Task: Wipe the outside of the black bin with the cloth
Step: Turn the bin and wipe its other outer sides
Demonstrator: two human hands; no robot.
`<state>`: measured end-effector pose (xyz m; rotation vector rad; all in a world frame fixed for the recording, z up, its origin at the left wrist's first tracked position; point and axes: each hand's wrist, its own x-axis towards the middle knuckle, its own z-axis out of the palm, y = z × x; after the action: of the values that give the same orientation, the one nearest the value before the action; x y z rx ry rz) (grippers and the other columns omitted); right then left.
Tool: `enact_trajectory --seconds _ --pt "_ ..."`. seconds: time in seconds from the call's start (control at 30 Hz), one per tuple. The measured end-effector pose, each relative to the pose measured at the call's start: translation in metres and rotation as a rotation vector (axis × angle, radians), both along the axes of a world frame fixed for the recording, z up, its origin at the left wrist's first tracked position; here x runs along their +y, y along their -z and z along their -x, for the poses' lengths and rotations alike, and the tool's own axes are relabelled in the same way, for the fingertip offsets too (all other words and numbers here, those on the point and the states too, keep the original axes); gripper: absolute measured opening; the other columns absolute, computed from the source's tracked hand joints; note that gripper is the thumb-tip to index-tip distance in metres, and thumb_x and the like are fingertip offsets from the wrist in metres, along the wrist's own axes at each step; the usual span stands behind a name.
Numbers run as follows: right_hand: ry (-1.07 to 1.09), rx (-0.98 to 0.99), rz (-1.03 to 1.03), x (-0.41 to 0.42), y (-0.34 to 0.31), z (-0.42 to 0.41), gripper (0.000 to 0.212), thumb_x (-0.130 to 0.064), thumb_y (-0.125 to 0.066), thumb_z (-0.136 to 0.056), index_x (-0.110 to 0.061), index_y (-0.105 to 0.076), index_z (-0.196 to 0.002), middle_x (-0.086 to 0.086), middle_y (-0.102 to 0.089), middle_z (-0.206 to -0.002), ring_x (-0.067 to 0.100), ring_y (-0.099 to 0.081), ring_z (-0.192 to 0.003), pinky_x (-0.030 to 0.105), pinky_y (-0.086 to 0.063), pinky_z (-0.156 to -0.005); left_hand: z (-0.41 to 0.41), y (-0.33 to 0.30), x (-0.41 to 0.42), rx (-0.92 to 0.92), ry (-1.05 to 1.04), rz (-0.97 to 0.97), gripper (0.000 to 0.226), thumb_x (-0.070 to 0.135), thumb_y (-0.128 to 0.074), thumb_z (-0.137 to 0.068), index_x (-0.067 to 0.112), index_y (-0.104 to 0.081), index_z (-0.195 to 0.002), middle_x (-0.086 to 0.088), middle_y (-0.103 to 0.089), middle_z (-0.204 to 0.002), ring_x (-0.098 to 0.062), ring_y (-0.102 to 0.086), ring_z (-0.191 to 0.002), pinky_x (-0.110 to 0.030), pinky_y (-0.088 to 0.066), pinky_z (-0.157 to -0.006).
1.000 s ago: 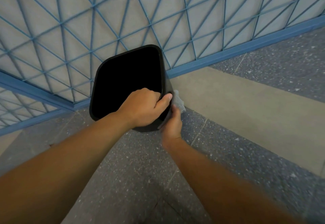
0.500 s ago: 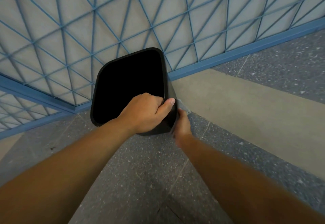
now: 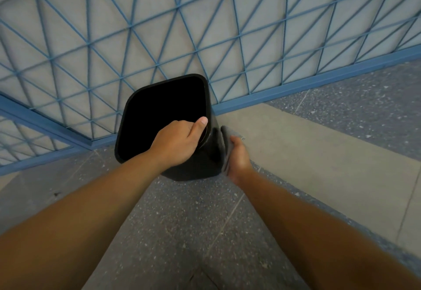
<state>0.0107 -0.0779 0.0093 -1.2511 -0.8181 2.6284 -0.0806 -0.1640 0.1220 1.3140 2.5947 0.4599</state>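
The black bin [image 3: 166, 116] stands on the speckled grey floor [image 3: 182, 221], its open mouth tipped toward the camera, close to the blue wire fence [image 3: 159, 27] behind it. The left hand [image 3: 177, 143] grips the near right corner of the rim, fingers curled inside and thumb lying along the edge. The grey cloth [image 3: 224, 146] is pressed flat against the bin's right outer side by the right hand [image 3: 238, 159], whose palm holds it there; its fingers are hidden, so I cannot tell how they are set. A paler concrete strip [image 3: 319, 157] runs to the right.
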Motion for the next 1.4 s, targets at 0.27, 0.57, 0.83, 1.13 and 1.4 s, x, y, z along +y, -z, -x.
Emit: enact_trajectory --seconds 0.27,0.57,0.83,1.13,1.4 --pt "0.146 0.015 -0.168 0.041 -0.011 -0.019 0.051 -0.042 -0.039 -0.103 -0.020 -0.076 -0.075 -0.001 -0.071 -0.064 0.016 -0.062 -0.068 0.032 -0.043 -0.072 0.006 -0.018 0.043 0.108 -0.158 0.307 0.069 0.077 -0.036 -0.087 0.014 -0.055 -0.068 -0.003 -0.058 -0.072 -0.024 -0.058 -0.071 -0.035 -0.038 -0.059" --pt "0.181 0.061 -0.333 0.014 -0.034 -0.034 0.047 -0.034 -0.038 -0.104 -0.008 -0.057 -0.139 0.011 -0.059 -0.133 0.020 -0.048 -0.114 0.032 -0.039 -0.087 0.008 -0.019 0.028 -0.049 0.002 0.212 0.064 0.057 -0.040 -0.098 0.009 -0.051 -0.058 -0.006 -0.056 -0.059 -0.025 -0.060 -0.066 -0.039 -0.044 -0.066" --pt "0.236 0.118 -0.507 -0.008 -0.051 -0.043 0.039 -0.038 -0.042 -0.090 -0.008 -0.065 -0.098 0.016 -0.065 -0.099 0.021 -0.061 -0.092 0.028 -0.047 -0.072 0.004 -0.006 -0.031 0.176 0.074 0.048 0.060 0.060 -0.026 -0.097 0.018 -0.052 -0.063 0.001 -0.054 -0.055 -0.013 -0.053 -0.054 -0.035 -0.041 -0.056" --pt "0.060 0.257 -1.403 -0.027 -0.023 -0.059 0.045 -0.035 -0.043 -0.091 -0.038 -0.050 -0.135 -0.023 -0.048 -0.114 0.014 -0.054 -0.110 0.024 -0.047 -0.092 0.001 0.014 -0.034 0.275 0.003 -0.091 0.052 0.047 -0.037 -0.095 0.020 -0.041 -0.051 0.002 -0.046 -0.047 -0.019 -0.049 -0.047 -0.034 -0.039 -0.050" --pt "0.038 0.252 -1.137 -0.025 0.002 -0.077 0.034 -0.030 -0.041 -0.092 -0.015 -0.065 -0.111 0.009 -0.063 -0.100 0.009 -0.063 -0.091 0.035 -0.052 -0.074 0.016 0.010 -0.029 -0.052 -0.191 -0.142 0.057 0.053 -0.038 -0.096 0.021 -0.069 -0.061 0.005 -0.067 -0.059 -0.013 -0.064 -0.065 -0.037 -0.052 -0.075"
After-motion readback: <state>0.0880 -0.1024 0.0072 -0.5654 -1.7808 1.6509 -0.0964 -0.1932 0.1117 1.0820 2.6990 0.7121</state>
